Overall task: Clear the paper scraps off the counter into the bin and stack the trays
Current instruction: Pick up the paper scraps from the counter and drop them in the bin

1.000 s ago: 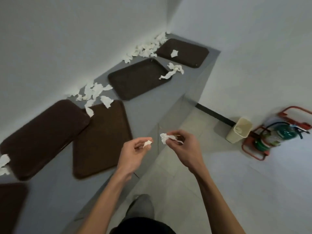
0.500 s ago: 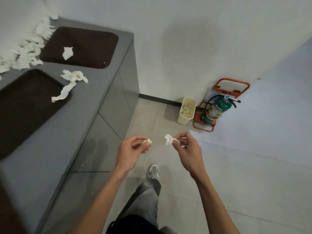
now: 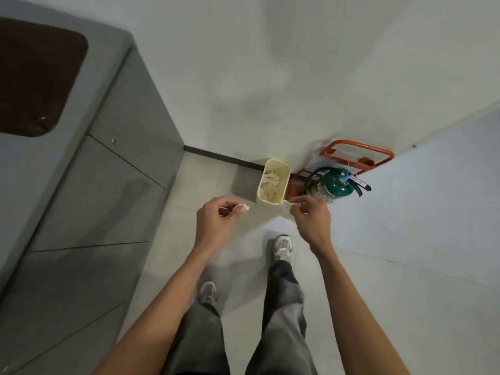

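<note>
My left hand [image 3: 216, 220] pinches a small white paper scrap [image 3: 244, 207] between thumb and fingertips. A second white paper scrap [image 3: 286, 203] is pinched in my right hand [image 3: 311, 217]. Both hands hover over the floor just short of a cream bin [image 3: 281, 182] that stands by the wall with several scraps inside. One dark brown tray [image 3: 35, 77] lies on the grey counter [image 3: 81, 147] at the upper left; the other trays are out of view.
A green fire extinguisher [image 3: 334, 185] in an orange stand [image 3: 357, 151] sits right beside the bin against the wall. The counter's grey cabinet front runs down the left. My legs and shoes are on the tiled floor below my hands.
I have turned away from the counter and stepped toward the bin, which is now much nearer. Most trays and loose scraps have left the view. Both hands still pinch their scraps.
</note>
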`<action>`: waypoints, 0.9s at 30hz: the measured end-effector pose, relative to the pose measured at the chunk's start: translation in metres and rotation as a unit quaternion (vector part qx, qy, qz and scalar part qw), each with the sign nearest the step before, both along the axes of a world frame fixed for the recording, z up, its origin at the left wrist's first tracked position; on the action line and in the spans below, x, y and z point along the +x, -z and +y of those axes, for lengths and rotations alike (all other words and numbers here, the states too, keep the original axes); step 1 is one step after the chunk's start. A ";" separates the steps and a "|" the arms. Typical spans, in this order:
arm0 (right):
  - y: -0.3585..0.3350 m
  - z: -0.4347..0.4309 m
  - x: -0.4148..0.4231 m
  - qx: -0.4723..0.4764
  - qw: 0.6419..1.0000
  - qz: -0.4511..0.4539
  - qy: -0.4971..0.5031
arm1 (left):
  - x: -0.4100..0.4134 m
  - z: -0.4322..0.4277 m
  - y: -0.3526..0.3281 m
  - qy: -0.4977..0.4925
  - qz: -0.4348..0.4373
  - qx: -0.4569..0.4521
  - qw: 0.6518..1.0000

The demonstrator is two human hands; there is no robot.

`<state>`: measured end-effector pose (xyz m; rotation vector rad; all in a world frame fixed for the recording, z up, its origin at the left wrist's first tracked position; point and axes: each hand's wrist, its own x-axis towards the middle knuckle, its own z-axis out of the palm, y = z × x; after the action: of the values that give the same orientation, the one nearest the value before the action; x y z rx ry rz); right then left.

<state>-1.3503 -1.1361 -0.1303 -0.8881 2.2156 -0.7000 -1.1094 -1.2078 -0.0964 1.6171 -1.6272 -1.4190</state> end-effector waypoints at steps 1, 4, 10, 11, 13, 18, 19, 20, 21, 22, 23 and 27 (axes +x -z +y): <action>0.030 -0.017 -0.021 0.017 1.000 0.000 -0.013 | -0.018 -0.013 0.016 -0.002 -0.007 0.000 1.000; 0.137 -0.064 -0.082 0.045 0.997 0.001 -0.067 | -0.073 -0.048 0.078 -0.018 -0.040 0.010 0.999; 0.246 -0.146 -0.144 0.150 0.970 0.042 -0.188 | -0.169 -0.090 0.241 -0.073 -0.087 0.033 0.993; 0.268 -0.157 -0.152 0.162 0.961 0.047 -0.220 | -0.183 -0.094 0.269 -0.077 -0.095 0.045 0.991; 0.314 -0.174 -0.163 0.172 0.943 0.054 -0.280 | -0.208 -0.102 0.320 -0.071 -0.126 0.067 0.987; 0.417 -0.201 -0.178 0.173 0.908 0.093 -0.371 | -0.259 -0.113 0.427 -0.008 -0.257 0.080 0.963; 0.433 -0.206 -0.177 0.169 0.905 0.100 -0.377 | -0.265 -0.115 0.447 0.005 -0.274 0.091 0.958; 0.448 -0.210 -0.176 0.166 0.903 0.106 -0.382 | -0.268 -0.116 0.463 0.016 -0.278 0.106 0.954; 0.461 -0.215 -0.175 0.167 0.902 0.108 -0.384 | -0.271 -0.117 0.478 0.029 -0.278 0.123 0.952; 0.472 -0.218 -0.174 0.172 0.898 0.106 -0.390 | -0.273 -0.117 0.491 0.050 -0.277 0.136 0.950; 0.479 -0.219 -0.173 0.178 0.891 0.105 -0.405 | -0.274 -0.117 0.499 0.083 -0.276 0.145 0.946; 0.482 -0.218 -0.167 0.188 0.883 0.100 -0.419 | -0.269 -0.118 0.484 0.132 -0.265 0.125 0.947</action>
<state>-1.5176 -1.3543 -0.6123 -1.5830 1.7530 0.2351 -1.3784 -1.3255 -0.5806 2.1322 -2.0939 -1.4444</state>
